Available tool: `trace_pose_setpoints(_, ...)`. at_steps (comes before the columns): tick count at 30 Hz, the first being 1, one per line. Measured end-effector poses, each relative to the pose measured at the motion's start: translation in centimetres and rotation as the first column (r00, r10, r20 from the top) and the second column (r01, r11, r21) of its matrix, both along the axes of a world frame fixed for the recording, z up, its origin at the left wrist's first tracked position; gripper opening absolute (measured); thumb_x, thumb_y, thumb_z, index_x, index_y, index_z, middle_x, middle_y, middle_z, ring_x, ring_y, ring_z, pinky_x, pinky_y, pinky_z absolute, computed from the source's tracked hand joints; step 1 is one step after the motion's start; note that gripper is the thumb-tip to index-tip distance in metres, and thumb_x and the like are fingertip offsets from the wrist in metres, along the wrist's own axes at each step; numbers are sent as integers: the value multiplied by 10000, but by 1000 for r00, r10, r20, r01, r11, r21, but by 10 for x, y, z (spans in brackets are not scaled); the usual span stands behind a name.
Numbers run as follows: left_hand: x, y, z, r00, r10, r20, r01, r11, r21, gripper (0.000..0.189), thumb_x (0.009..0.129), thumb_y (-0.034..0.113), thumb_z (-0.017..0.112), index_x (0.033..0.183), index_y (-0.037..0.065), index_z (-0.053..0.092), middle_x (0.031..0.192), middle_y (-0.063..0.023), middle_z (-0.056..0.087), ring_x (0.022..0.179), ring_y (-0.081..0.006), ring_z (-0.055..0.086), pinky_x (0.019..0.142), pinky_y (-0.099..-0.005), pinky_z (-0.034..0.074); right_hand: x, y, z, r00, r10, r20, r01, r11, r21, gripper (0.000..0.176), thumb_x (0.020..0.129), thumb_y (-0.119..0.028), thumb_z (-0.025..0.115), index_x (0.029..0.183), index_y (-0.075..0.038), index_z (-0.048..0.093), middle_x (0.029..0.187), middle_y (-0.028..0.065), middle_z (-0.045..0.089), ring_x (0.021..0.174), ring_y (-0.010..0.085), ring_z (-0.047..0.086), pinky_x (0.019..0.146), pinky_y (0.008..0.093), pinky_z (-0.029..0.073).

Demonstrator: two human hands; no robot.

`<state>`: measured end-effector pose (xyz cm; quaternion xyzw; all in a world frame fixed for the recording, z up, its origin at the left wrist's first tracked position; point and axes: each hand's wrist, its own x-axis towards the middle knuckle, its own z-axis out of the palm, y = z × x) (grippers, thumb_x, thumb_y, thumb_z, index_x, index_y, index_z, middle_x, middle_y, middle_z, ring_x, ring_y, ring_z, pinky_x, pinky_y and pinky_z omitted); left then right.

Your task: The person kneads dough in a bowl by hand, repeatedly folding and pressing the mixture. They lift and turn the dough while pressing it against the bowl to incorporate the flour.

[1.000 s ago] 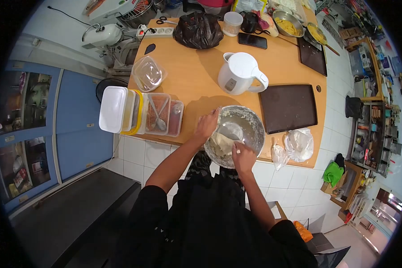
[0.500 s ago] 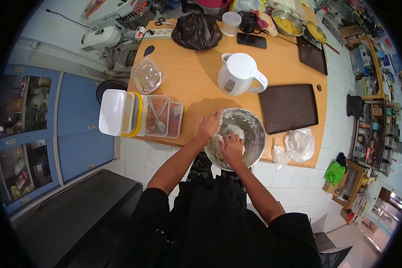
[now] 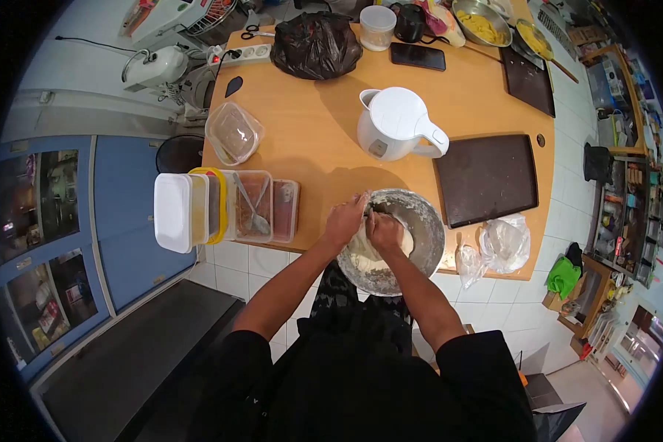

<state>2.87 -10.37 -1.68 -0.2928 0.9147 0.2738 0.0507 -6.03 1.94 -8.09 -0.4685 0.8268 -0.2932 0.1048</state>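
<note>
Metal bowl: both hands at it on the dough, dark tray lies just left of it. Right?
Not quite. The left hand and right hand are at the metal bowl on the dough, but the dark tray lies to the right of it, not the left; the head view shows this.

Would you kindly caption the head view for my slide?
Left hand and right hand meet over dough in a metal bowl.
</note>
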Motion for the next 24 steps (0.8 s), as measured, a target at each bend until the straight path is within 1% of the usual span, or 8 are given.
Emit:
trace_pose_setpoints(4, 0, -7, 10, 998, -51, 38, 51, 999, 12, 595, 846, 81, 533, 1424, 118, 396, 1171, -148, 611, 831, -338, 675, 745, -505, 529, -9, -18, 11, 976, -208, 72, 204, 977, 61, 423, 935, -270, 497, 593, -61, 633, 574, 167, 607, 508, 383, 570, 513, 456, 460)
trace_pose_setpoints(7, -11, -11, 30, 995, -70, 69, 70, 998, -2, 585, 857, 77, 511, 1428, 115, 391, 1155, -144, 613, 823, -334, 676, 733, -492, 533, -12, -24, -13, 839, -528, 133, 541, 836, -91, 497, 932, -266, 519, 508, -9, 545, 459, 138, 530, 387, 298, 506, 452, 417, 386)
trace_pose_setpoints(10, -5, -5, 24, 996, -78, 51, 82, 994, -78, 586, 860, 78, 501, 1434, 112, 385, 1140, -152, 613, 812, -334, 678, 712, -478, 540, -24, -18, -10, 721, -468, 510, 586, 805, -90, 496, 927, -250, 552, 519, 27, 499, 425, 70, 423, 394, 138, 409, 436, 365, 318)
trace_pose_setpoints(11, -5, -4, 21, 996, -75, 50, 80, 991, -107, 590, 860, 79, 501, 1437, 112, 381, 1137, -155, 612, 809, -335, 678, 707, -474, 542, -29, -17, -6, 681, -447, 580, 577, 815, -49, 469, 903, -302, 578, 584, 43, 590, 437, 122, 463, 398, 188, 463, 469, 394, 366)
trace_pose_setpoints(14, -6, -4, 23, 998, -22, 57, 30, 989, -143, 596, 866, 92, 494, 1447, 112, 364, 1136, -166, 610, 804, -340, 681, 699, -467, 548, -40, -20, 39, 797, -352, 491, 457, 883, -109, 524, 929, -264, 583, 518, 43, 478, 418, 32, 364, 441, 70, 366, 438, 330, 309)
trace_pose_setpoints(19, -17, -16, 34, 993, 24, 112, -14, 996, -91, 574, 896, 115, 446, 1460, 129, 340, 1197, -177, 594, 862, -366, 675, 767, -492, 535, -52, 2, 107, 887, -33, 460, 11, 999, 51, 334, 928, -301, 572, 924, 9, 698, 959, 192, 680, 868, 373, 665, 733, 393, 518)
trace_pose_setpoints(22, -21, -17, 35, 984, 37, 175, -23, 996, -84, 558, 909, 117, 418, 1461, 141, 339, 1238, -185, 579, 909, -385, 664, 816, -515, 514, -34, 37, 130, 838, 52, 543, -40, 999, -34, 304, 922, -279, 573, 979, -9, 701, 993, 163, 693, 979, 360, 655, 907, 460, 480)
trace_pose_setpoints(24, -23, -17, 36, 981, 50, 185, -37, 997, -69, 551, 913, 111, 409, 1459, 146, 339, 1266, -188, 568, 935, -394, 657, 840, -527, 501, -18, 60, 145, 935, 136, 326, -169, 983, 75, 282, 914, -258, 576, 1041, -34, 692, 1082, 141, 678, 1129, 339, 587, 1009, 546, 375)
